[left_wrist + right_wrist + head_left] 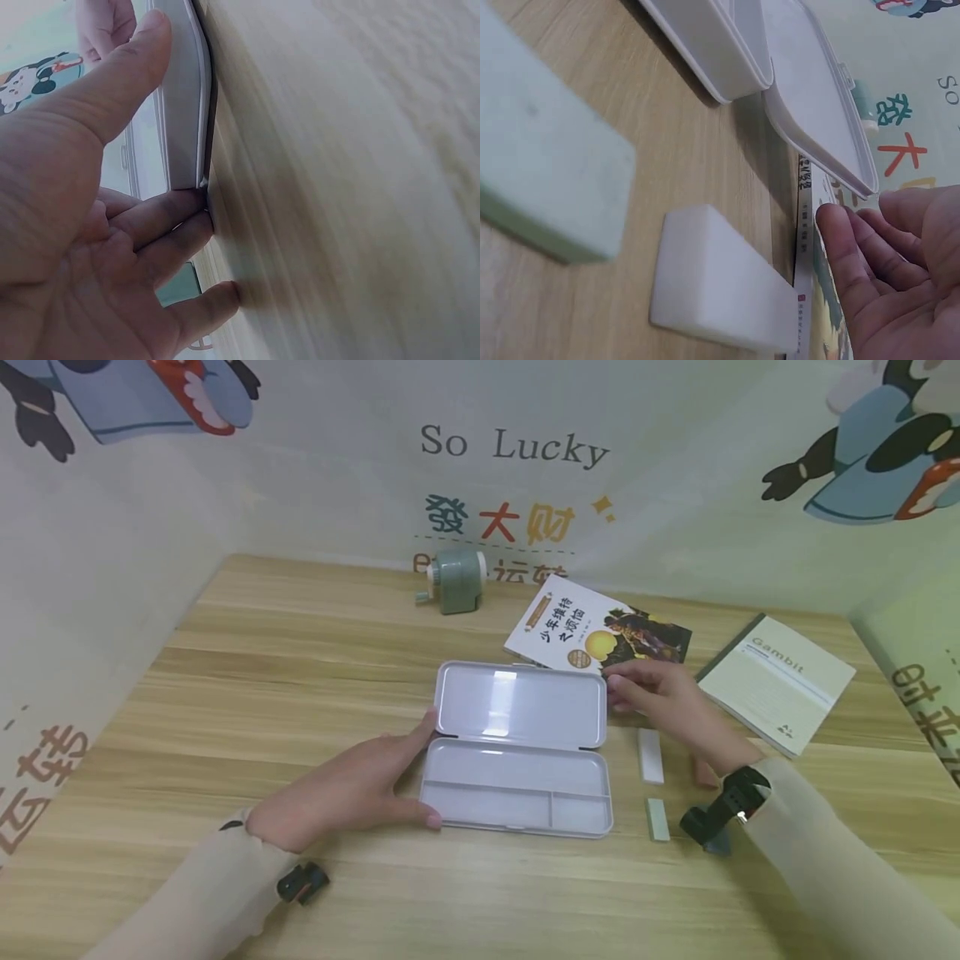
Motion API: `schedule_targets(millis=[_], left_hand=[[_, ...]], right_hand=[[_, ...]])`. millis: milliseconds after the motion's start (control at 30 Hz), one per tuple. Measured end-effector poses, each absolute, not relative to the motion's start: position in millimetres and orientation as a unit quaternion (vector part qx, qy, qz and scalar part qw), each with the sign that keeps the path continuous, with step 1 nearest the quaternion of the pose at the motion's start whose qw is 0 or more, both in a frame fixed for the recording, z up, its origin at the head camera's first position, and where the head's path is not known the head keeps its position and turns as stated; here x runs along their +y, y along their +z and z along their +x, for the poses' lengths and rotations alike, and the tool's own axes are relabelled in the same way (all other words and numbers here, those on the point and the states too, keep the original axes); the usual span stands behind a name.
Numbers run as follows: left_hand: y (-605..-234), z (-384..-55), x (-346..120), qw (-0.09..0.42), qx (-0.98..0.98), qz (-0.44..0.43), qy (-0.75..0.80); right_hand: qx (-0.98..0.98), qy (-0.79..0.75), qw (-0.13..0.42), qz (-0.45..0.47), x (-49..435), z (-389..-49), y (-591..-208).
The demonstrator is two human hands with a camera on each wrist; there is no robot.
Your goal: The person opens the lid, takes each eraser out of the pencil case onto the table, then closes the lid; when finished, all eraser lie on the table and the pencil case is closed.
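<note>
An opened white pencil case (517, 781) lies mid-table, its base split into compartments, its lid (465, 697) tilted back on the far side. At the case's left end, my left hand (352, 789) holds the base between thumb and fingers. In the left wrist view the thumb (135, 56) lies along the case's edge, and fingertips touch its corner. My right hand (663, 693) is at the lid's far right corner, fingers loosely bent. In the right wrist view thumb and index finger are beside that corner; whether they touch it I cannot tell.
Right of the case lie a white block (651, 757) and a pale green block (657, 820). A reddish block (703, 772) is partly behind my right wrist. Behind stand a crank pencil sharpener (459, 583), a book (558, 618) and a notebook (780, 681).
</note>
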State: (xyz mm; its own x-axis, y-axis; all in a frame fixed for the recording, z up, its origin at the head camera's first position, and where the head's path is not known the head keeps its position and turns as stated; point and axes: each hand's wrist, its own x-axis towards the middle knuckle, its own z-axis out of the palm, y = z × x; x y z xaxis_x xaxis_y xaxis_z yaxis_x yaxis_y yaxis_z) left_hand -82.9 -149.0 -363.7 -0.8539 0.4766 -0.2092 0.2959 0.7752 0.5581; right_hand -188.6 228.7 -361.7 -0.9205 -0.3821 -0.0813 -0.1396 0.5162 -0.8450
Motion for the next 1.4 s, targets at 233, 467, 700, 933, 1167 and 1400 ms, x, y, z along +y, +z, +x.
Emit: schedule_targets(millis=[233, 467, 700, 933, 1167, 1400], left_hand=[[-362, -82, -149, 0.180, 0.926, 0.201, 0.266], [-362, -82, -149, 0.183, 0.926, 0.199, 0.264], [-362, -82, -148, 0.183, 0.927, 0.197, 0.263], [-363, -82, -149, 0.181, 0.927, 0.199, 0.263], [-364, -82, -149, 0.178, 0.926, 0.203, 0.264], [-364, -81, -149, 0.176, 0.925, 0.203, 0.267]], right_hand=[[0.862, -0.468, 0.155, -0.116, 222, -195, -364], [0.864, -0.465, 0.154, -0.114, 217, -197, -363], [0.862, -0.471, 0.148, -0.114, 215, -195, -362], [0.862, -0.472, 0.145, -0.117, 215, -194, -362], [0.866, -0.465, 0.137, -0.121, 214, -193, -363], [0.864, -0.469, 0.134, -0.128, 215, -193, -363]])
